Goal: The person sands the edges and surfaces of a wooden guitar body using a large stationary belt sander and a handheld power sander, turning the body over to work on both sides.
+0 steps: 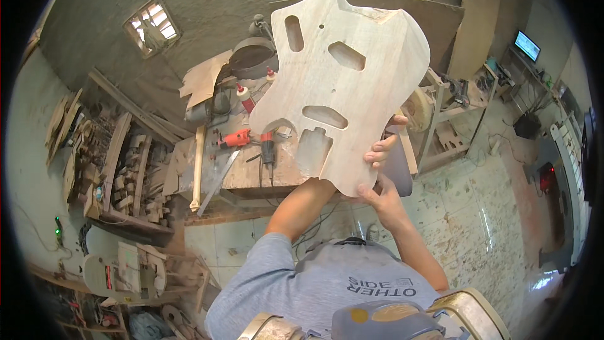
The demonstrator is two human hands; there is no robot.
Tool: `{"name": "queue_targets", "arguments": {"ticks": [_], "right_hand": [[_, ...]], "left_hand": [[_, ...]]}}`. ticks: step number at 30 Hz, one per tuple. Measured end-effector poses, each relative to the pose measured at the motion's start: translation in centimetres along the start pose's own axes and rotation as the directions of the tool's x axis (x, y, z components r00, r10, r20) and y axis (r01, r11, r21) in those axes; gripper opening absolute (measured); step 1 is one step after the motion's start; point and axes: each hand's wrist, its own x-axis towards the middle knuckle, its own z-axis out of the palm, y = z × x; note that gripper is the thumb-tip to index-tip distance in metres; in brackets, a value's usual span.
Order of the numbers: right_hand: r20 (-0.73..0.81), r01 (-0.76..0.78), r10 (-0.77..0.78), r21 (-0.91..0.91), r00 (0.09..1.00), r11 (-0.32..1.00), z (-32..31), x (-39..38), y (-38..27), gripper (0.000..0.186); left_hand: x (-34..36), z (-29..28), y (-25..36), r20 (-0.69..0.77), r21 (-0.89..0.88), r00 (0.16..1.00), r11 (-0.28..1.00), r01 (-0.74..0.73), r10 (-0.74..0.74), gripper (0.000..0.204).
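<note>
A person in a grey T-shirt [270,277] holds up a pale wooden guitar body [358,94] with 2 bare hands in a cluttered workshop, the piece raised in front of the chest and partly blocking the view of the worktop [258,176]. The left forearm passes behind the wood; fingers [381,147], apparently the left hand's, curl around its right-hand edge, while the palm is hidden. The right hand [385,201] grips the lower right corner, its thumb pressed to the near edge. The body's face shows 4 shaped hollows and 2 small round holes. On the worktop, left of the piece, lie a red power tool [234,139] and, just beside it, a dark one [268,152], with 2 red-and-white bottles standing behind them. A metal ruler [219,182] and a long wooden strip [198,170] rest at the worktop's left end. Scrap wood [132,179] fills a rack at far left; a lit screen [527,46] glows at far right.
</note>
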Motion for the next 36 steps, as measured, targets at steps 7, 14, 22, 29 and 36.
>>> {"name": "queue_targets", "arguments": {"ticks": [7,14,22,29,36], "right_hand": [[0.03,0.043,-0.047,0.11,0.998,0.993,0.0,0.8,1.9,0.073],[0.067,0.007,-0.02,0.194,0.998,0.981,1.0,0.6,0.5,0.076],[0.073,-0.004,-0.01,0.191,0.997,0.982,1.4,0.6,0.8,0.079],[0.082,-0.017,0.0,0.214,0.997,0.977,1.5,0.7,0.7,0.075],[0.087,-0.025,0.006,0.218,0.996,0.976,1.4,0.8,0.7,0.071]], "left_hand": [[-0.4,-1.6,-0.2,0.055,0.042,0.998,0.998,-0.043,0.041,0.096],[-1.1,0.8,-2.0,-0.079,0.091,0.967,0.968,-0.236,0.243,0.085],[-1.6,2.3,-3.2,-0.166,0.116,0.921,0.935,-0.336,0.352,0.084],[-1.7,2.1,-3.0,-0.198,0.082,0.909,0.93,-0.358,0.367,0.087],[-1.9,0.7,-2.2,-0.193,0.139,0.927,0.945,-0.297,0.32,0.087]]}}
